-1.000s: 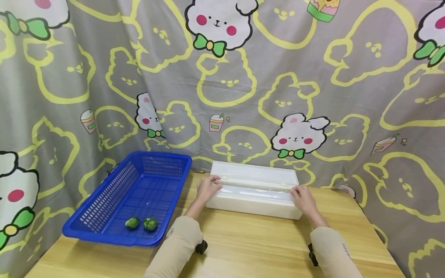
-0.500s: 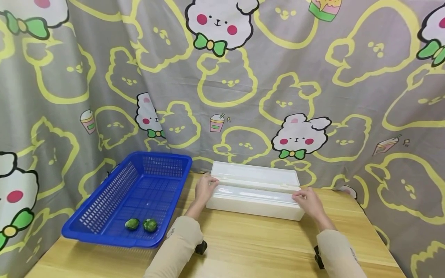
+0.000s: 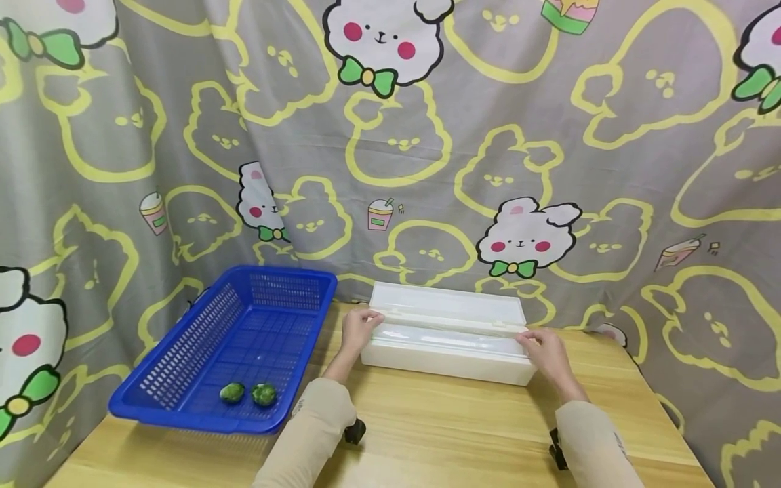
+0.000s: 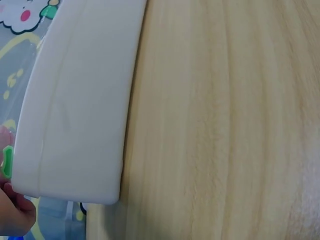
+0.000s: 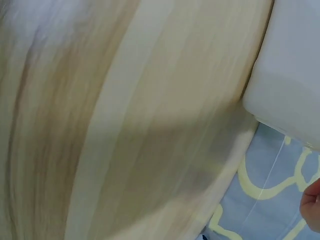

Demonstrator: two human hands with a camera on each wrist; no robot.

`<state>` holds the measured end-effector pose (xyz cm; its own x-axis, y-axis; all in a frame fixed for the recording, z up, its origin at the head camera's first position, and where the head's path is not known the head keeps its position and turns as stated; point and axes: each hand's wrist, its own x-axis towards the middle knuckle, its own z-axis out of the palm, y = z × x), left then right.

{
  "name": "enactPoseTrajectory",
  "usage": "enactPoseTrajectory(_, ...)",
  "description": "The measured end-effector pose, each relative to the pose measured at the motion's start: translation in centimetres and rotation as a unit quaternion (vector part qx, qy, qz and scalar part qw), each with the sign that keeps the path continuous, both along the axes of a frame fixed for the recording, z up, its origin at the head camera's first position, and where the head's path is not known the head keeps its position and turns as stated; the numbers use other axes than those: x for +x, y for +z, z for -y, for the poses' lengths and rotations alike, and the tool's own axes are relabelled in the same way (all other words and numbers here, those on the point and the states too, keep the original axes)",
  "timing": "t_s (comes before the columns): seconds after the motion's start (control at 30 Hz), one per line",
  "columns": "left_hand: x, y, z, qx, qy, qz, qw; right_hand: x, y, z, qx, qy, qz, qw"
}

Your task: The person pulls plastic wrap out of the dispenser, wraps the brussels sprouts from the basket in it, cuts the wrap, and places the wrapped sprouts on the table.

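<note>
A long white cling film box (image 3: pixel 445 364) sits on the table with its lid (image 3: pixel 448 300) tipped back. Clear, shiny cling film (image 3: pixel 451 340) lies across its open top. My left hand (image 3: pixel 360 331) is at the box's left end, thumb and fingertips pinching the film by the rim. At the right end, my right hand (image 3: pixel 546 350) pinches the film's other side. Each wrist view shows a bare end of the white box, with the left hand (image 4: pixel 15 212) and right hand (image 5: pixel 311 205) only partly in frame.
A blue perforated plastic basket (image 3: pixel 311 339) stands to the left, holding two small green vegetables, one (image 3: pixel 232 392) beside the other (image 3: pixel 264 394). The wooden table (image 3: pixel 457 434) runs back to a grey patterned curtain (image 3: pixel 421 169).
My right hand has shifted slightly outward to the right and its fingertips have come together at the box's end. My left fingers have closed to a pinch. Basket and vegetables stay put.
</note>
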<state>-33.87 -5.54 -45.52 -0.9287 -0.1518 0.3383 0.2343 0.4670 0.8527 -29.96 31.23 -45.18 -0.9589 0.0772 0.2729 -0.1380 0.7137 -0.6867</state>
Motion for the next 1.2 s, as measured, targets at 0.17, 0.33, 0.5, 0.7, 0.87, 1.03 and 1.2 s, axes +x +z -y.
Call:
enactPoseTrajectory(0.17, -0.2, 0.2, 0.1, 0.013, 0.008, 0.015, 0.9998, -0.3, -0.4, 0.6, 0.002, -0.015, -0.073, 0.9972)
enactPoseTrajectory(0.33, -0.1, 0.7, 0.0, 0.030, 0.012, 0.021, 0.9993, -0.4, -0.5, 1.1, -0.010, -0.026, -0.062, 0.9977)
enactPoseTrajectory(0.5, 0.2, 1.4, -0.2, 0.040, 0.008, 0.029, 0.9988, -0.6, -0.3, 1.2, -0.013, -0.037, -0.058, 0.9976)
enactPoseTrajectory(0.7, 0.5, 2.6, -0.5, 0.079, 0.008, 0.065, 0.9947, -0.8, 0.5, 1.1, -0.045, -0.050, -0.061, 0.9959)
enactPoseTrajectory(0.87, 0.4, 3.5, -0.8, 0.114, 0.014, 0.068, 0.9910, -0.7, 1.3, 1.0, -0.071, -0.054, -0.077, 0.9930)
enactPoseTrajectory(1.03, 0.2, 4.1, -0.9, 0.138, 0.015, 0.069, 0.9879, -0.6, 2.0, 1.2, -0.097, -0.070, -0.076, 0.9899)
enactPoseTrajectory(1.2, 0.4, 5.0, -0.9, 0.146, 0.010, 0.064, 0.9872, -0.5, 2.6, 1.2, -0.113, -0.084, -0.085, 0.9863)
